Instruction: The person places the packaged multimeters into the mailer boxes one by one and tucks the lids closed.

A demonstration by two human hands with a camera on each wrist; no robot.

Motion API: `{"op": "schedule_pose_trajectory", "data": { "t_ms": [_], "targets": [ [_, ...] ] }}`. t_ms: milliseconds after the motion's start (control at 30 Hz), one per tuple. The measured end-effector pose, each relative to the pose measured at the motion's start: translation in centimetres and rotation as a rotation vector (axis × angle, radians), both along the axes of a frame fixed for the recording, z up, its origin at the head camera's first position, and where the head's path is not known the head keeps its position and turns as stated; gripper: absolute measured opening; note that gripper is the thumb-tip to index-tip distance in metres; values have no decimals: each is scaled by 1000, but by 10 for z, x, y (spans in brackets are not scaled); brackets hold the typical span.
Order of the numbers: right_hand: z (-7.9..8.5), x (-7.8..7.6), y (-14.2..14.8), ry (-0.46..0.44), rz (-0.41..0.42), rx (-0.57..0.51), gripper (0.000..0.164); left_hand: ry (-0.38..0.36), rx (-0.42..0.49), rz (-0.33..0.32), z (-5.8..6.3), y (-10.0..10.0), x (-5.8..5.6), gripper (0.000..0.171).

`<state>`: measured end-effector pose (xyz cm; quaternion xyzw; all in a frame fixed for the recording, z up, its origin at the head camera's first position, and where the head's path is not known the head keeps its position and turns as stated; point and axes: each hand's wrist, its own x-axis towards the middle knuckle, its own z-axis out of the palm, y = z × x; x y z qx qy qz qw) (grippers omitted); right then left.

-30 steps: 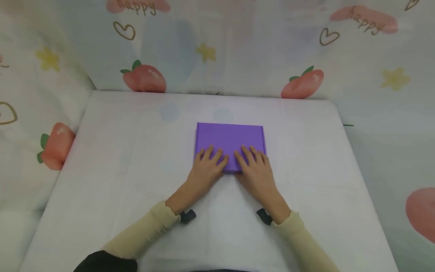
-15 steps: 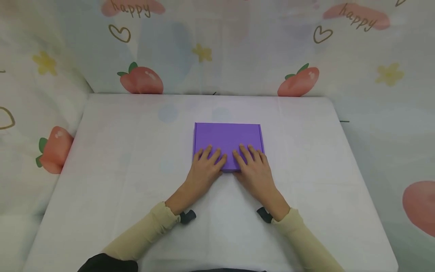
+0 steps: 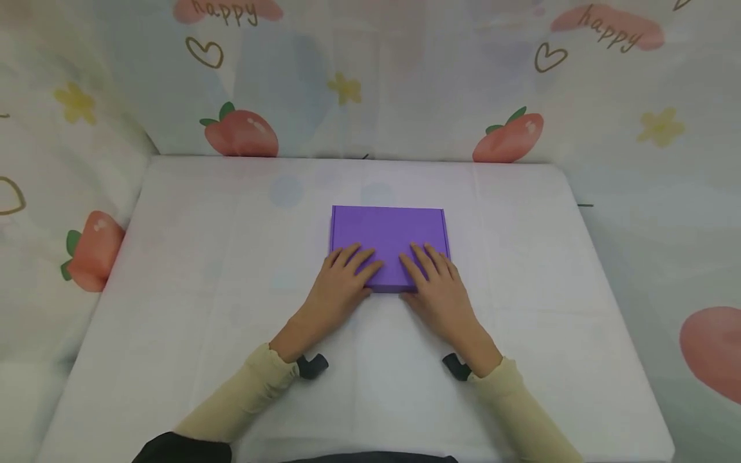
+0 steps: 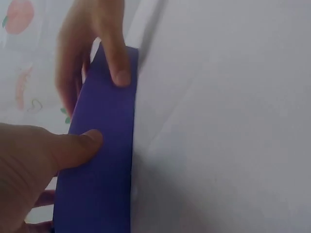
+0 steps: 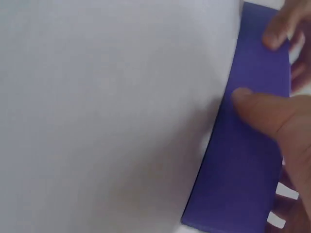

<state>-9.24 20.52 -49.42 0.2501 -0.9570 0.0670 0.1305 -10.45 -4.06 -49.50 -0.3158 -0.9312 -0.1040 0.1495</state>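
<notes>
A flat purple box (image 3: 389,228) lies closed on the white-covered table, its long front side towards the person. My left hand (image 3: 338,283) rests on the near left part of the lid with fingers spread. In the left wrist view, its thumb (image 4: 82,148) lies against the box's front side. On the near right part of the lid rests my right hand (image 3: 442,289), fingers likewise spread. The right wrist view shows that hand's thumb (image 5: 257,109) on the same front side. Whatever is inside the box is hidden.
The white cloth (image 3: 231,257) covers the table around the box. A printed curtain (image 3: 405,77) with peaches, stars and hearts hangs behind the table and along the sides. Dark straps (image 3: 312,366) show at both wrists, below the beige sleeves (image 3: 237,392).
The left hand has slid slightly left along the box's near edge, widening the gap between the hands. The right hand has barely shifted. The box stays in place; the head view has moved slightly.
</notes>
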Motion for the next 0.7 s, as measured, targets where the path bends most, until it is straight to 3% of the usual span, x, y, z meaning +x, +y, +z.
{"op": "schedule_pose_trajectory", "data": {
  "t_ms": [133, 200, 333, 433, 533, 700],
  "targets": [
    [2, 1, 18, -48, -16, -231, 85, -84, 136, 66, -2, -18, 2, 64],
    [2, 3, 28, -107, -42, -368, 89, -202, 246, 118, -3, -27, 4, 72],
    [1, 4, 43, -296, -118, -597, 93, -522, 501, 217, -6, -41, 8, 86],
    [-1, 4, 50, -413, -179, -675, 88, -662, 647, 226, -10, -46, 8, 90],
    [-3, 4, 53, -461, -222, -706, 83, -680, 733, 189, -14, -47, 7, 90],
    [-5, 4, 54, -463, -239, -768, 79, -637, 776, 178, -16, -47, 4, 89]
  ]
}}
